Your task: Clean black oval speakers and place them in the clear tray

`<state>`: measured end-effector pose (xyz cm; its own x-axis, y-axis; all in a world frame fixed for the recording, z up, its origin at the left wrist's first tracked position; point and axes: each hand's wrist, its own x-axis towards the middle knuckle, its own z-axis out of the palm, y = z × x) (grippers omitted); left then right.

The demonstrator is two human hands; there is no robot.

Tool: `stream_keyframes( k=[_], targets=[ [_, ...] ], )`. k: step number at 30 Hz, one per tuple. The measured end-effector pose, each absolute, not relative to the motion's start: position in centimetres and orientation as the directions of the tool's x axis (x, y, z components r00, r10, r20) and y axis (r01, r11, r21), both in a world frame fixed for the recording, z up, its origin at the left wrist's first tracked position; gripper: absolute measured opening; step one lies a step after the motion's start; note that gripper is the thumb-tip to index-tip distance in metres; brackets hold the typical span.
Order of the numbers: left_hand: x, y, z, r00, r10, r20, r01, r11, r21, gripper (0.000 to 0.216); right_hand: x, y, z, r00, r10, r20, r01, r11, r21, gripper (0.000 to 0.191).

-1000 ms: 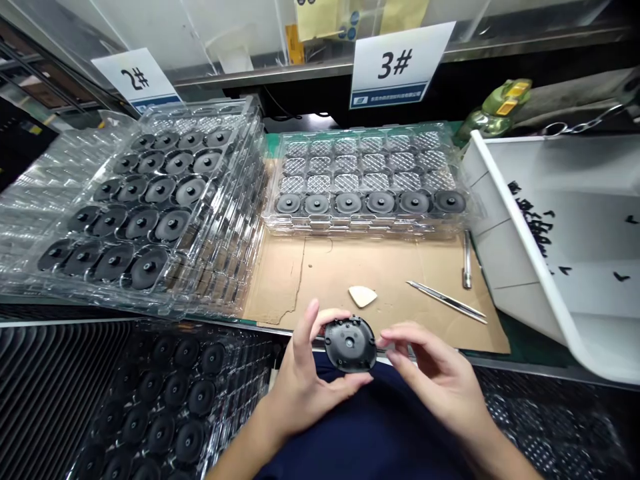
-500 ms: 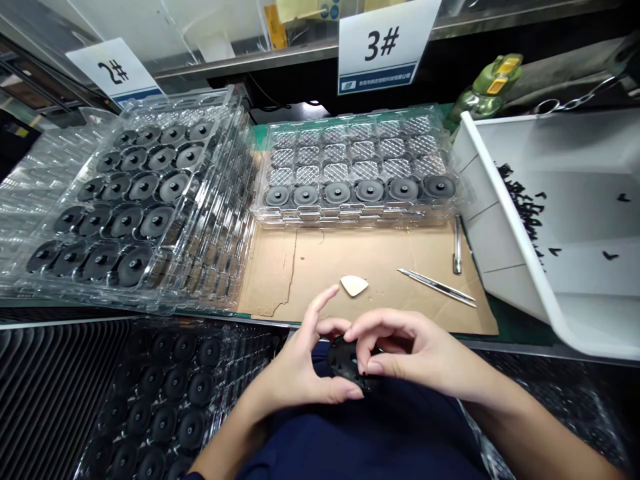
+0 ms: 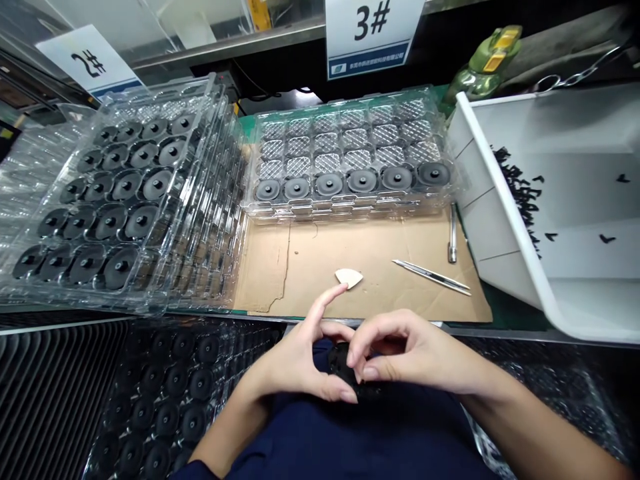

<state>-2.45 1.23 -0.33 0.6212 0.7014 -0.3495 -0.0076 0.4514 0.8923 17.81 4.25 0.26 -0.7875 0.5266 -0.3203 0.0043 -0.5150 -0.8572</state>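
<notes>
Both my hands meet over my lap at the bench's front edge, around a round black plastic part (image 3: 341, 365). My left hand (image 3: 300, 360) grips it from the left, thumb underneath and index finger raised. My right hand (image 3: 405, 353) covers most of the part from the right, fingertips pinched on its top face. What those fingertips press on is hidden.
A cardboard sheet (image 3: 380, 260) carries a small cream pick (image 3: 349, 277), tweezers (image 3: 431, 277) and a metal tool (image 3: 452, 233). Behind lies a clear tray (image 3: 350, 160) with one row of black discs; a stacked full tray (image 3: 115, 193) sits left, a white bin (image 3: 550, 200) right.
My right hand has moved onto the black part and now hides most of it. Both hands sank a little toward my lap, and the view tilted downward.
</notes>
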Motion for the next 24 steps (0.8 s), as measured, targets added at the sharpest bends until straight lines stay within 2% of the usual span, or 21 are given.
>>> stream_keyframes(
  k=[4, 8, 13, 15, 16, 19, 20, 24],
  targets=[
    [-2.2, 1.0, -0.5, 0.582, 0.715, -0.387, 0.018, 0.465, 0.885, 0.12, 18.1, 4.1, 0.1, -0.783, 0.521, -0.34, -0.01, -0.557, -0.83, 0.009],
    [-2.1, 0.9, -0.6, 0.564, 0.733, -0.381, 0.003, 0.46, 0.888, 0.118, 18.3, 4.0, -0.2, -0.779, 0.501, -0.377, -0.057, -0.656, -0.752, 0.014],
    [-1.8, 1.4, -0.4, 0.555, 0.742, -0.377, 0.028, 0.436, 0.899, 0.113, 18.5, 4.2, -0.8, -0.767, 0.513, -0.387, -0.098, -0.689, -0.718, 0.015],
    [-1.9, 1.8, -0.4, 0.549, 0.755, -0.36, 0.061, 0.393, 0.918, 0.107, 18.6, 4.2, -1.1, -0.759, 0.522, -0.388, -0.09, -0.675, -0.733, 0.016],
    [-2.0, 1.9, -0.4, 0.553, 0.757, -0.349, 0.096, 0.358, 0.929, 0.096, 18.7, 4.2, -1.3, -0.75, 0.536, -0.389, -0.082, -0.658, -0.748, 0.017],
    [-2.6, 1.7, 0.0, 0.577, 0.73, -0.366, 0.292, 0.235, 0.927, 0.046, 19.1, 4.2, -2.3, -0.667, 0.62, -0.413, -0.05, -0.59, -0.806, 0.022],
    [-2.9, 1.5, 0.2, 0.566, 0.727, -0.389, 0.363, 0.204, 0.909, 0.04, 19.3, 4.2, -2.9, -0.612, 0.664, -0.429, -0.033, -0.563, -0.826, 0.023],
    [-5.0, 0.6, 1.5, 0.399, 0.783, -0.476, 0.528, 0.228, 0.818, 0.056, 19.6, 5.0, -6.8, -0.333, 0.855, -0.397, 0.072, -0.397, -0.915, 0.029]
  ],
)
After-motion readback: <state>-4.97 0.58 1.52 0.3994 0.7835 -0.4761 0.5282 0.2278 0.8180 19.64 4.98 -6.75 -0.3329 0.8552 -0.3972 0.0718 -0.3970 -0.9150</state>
